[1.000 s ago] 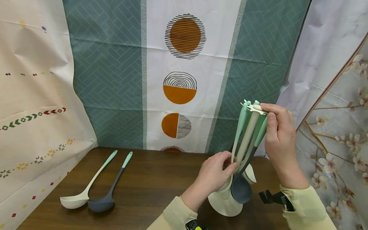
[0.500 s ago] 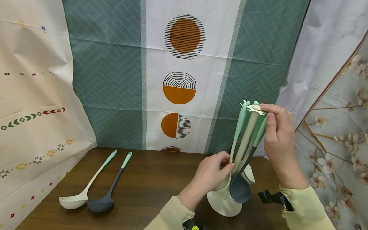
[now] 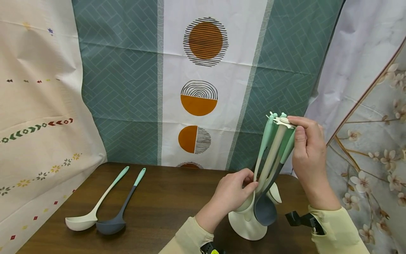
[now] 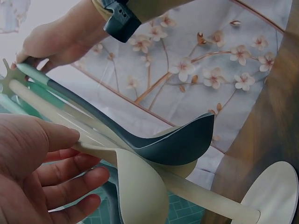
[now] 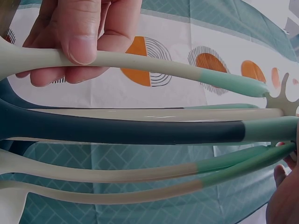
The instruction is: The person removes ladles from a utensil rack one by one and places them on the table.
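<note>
Utensil stand [image 3: 246, 231] stood between the right hand [image 3: 308, 153], which gripped its top, and the left hand [image 3: 233, 189], which pinched a cream utensil [image 5: 145, 61] by its shaft; almost nothing had shifted in the last second, suggesting careful steadying.

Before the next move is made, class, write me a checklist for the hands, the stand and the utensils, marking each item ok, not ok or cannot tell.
1. Left hand pinching the handle of the pale utensil: ok.
2. Right hand at the top of the stand: ok.
3. Stand's base resting on the table: ok.
4. Pale utensil's mint end securely hooked at the top: cannot tell; the two meet, but the catch isn't clear.
5. White ladle and gray ladle hung up: not ok; both lie on the table, left of the stand.
</note>
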`<action>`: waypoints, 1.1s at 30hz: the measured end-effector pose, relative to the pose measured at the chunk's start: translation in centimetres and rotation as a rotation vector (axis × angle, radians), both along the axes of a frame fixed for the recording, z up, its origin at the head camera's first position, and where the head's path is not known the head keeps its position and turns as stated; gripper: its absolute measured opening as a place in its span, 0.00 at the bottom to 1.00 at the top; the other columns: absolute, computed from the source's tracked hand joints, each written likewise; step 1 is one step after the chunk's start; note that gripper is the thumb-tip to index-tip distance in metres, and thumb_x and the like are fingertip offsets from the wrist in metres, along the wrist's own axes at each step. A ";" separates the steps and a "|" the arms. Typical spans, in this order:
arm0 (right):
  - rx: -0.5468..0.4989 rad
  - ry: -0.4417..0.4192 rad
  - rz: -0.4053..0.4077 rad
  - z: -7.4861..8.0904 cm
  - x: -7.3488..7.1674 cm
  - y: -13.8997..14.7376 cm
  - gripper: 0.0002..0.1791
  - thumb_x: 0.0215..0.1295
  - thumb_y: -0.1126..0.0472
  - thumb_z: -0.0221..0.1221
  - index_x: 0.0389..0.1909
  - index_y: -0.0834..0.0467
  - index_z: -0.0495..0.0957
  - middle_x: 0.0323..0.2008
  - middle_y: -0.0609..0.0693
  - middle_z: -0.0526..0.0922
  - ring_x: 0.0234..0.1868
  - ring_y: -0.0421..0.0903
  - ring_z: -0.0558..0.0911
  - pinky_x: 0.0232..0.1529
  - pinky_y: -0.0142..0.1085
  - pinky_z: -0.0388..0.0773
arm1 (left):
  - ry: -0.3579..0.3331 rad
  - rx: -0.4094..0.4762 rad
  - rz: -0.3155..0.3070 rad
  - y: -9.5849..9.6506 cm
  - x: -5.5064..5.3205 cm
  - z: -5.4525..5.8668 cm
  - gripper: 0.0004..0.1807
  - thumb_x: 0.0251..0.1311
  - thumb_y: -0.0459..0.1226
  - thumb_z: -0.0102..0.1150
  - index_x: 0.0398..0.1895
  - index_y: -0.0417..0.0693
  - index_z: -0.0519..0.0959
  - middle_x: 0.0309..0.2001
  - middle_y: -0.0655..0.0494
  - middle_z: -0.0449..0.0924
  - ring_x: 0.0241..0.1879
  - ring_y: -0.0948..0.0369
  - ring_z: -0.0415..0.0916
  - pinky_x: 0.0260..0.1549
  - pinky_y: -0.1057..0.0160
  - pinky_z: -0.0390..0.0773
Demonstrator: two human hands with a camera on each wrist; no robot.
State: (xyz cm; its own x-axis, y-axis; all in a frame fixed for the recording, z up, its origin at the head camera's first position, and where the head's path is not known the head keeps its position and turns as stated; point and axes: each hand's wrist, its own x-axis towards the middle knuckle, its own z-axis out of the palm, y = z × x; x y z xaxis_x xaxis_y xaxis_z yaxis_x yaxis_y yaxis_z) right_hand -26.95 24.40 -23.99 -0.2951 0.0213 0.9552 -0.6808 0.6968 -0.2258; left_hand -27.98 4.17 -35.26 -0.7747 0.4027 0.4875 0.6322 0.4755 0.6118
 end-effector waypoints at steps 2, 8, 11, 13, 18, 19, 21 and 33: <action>-0.010 0.002 0.001 0.0 0.0 0.0 0.19 0.89 0.62 0.48 0.66 0.62 0.83 0.62 0.60 0.85 0.61 0.31 0.71 0.61 0.31 0.62 | 0.005 -0.010 0.005 0.0 0.0 0.0 0.03 0.76 0.43 0.70 0.46 0.56 0.86 0.40 0.71 0.87 0.40 0.69 0.82 0.43 0.65 0.77; -0.018 0.007 0.004 -0.1 -0.1 0.1 0.19 0.88 0.63 0.48 0.65 0.63 0.83 0.62 0.60 0.85 0.60 0.30 0.71 0.60 0.31 0.62 | 0.008 -0.017 0.010 0.1 0.0 0.1 0.03 0.76 0.43 0.71 0.45 0.56 0.86 0.38 0.72 0.87 0.39 0.69 0.81 0.42 0.65 0.77; -0.015 0.010 0.004 -0.1 -0.1 0.1 0.18 0.88 0.63 0.49 0.65 0.63 0.83 0.61 0.60 0.85 0.60 0.30 0.71 0.60 0.31 0.62 | 0.007 -0.018 0.011 0.0 0.0 0.1 0.03 0.76 0.42 0.71 0.45 0.56 0.86 0.38 0.72 0.87 0.39 0.69 0.81 0.42 0.65 0.77; -0.014 0.011 0.005 -0.1 -0.1 0.1 0.18 0.88 0.63 0.49 0.65 0.63 0.83 0.61 0.60 0.85 0.60 0.30 0.71 0.60 0.31 0.62 | 0.007 -0.017 0.012 0.0 0.1 0.1 0.03 0.76 0.43 0.71 0.46 0.56 0.87 0.38 0.72 0.87 0.39 0.70 0.81 0.42 0.65 0.77; -0.011 0.016 0.008 -0.1 -0.1 0.1 0.18 0.88 0.63 0.49 0.65 0.63 0.83 0.61 0.60 0.86 0.59 0.30 0.71 0.60 0.31 0.62 | 0.009 -0.019 0.013 -0.1 0.2 0.1 0.03 0.76 0.43 0.71 0.45 0.57 0.86 0.38 0.72 0.87 0.37 0.70 0.80 0.41 0.65 0.77; -0.009 0.016 0.007 -0.1 -0.1 0.1 0.18 0.88 0.63 0.49 0.65 0.63 0.83 0.61 0.61 0.86 0.59 0.30 0.71 0.60 0.31 0.62 | 0.011 -0.020 0.014 -0.1 0.2 0.1 0.03 0.76 0.43 0.71 0.45 0.57 0.86 0.38 0.72 0.87 0.37 0.70 0.80 0.40 0.65 0.76; -0.008 0.014 0.007 -0.2 -0.1 0.1 0.18 0.88 0.63 0.49 0.65 0.63 0.83 0.61 0.61 0.85 0.59 0.30 0.71 0.60 0.31 0.62 | 0.011 -0.019 0.012 -0.1 0.2 0.1 0.03 0.76 0.42 0.71 0.44 0.57 0.86 0.38 0.72 0.86 0.36 0.70 0.79 0.40 0.66 0.76; -0.007 -0.003 0.004 0.0 0.1 0.0 0.19 0.89 0.62 0.48 0.66 0.62 0.83 0.62 0.60 0.85 0.60 0.30 0.71 0.60 0.30 0.63 | 0.016 -0.007 0.007 -0.3 0.2 0.2 0.03 0.76 0.42 0.71 0.43 0.57 0.85 0.36 0.72 0.85 0.34 0.71 0.76 0.37 0.67 0.74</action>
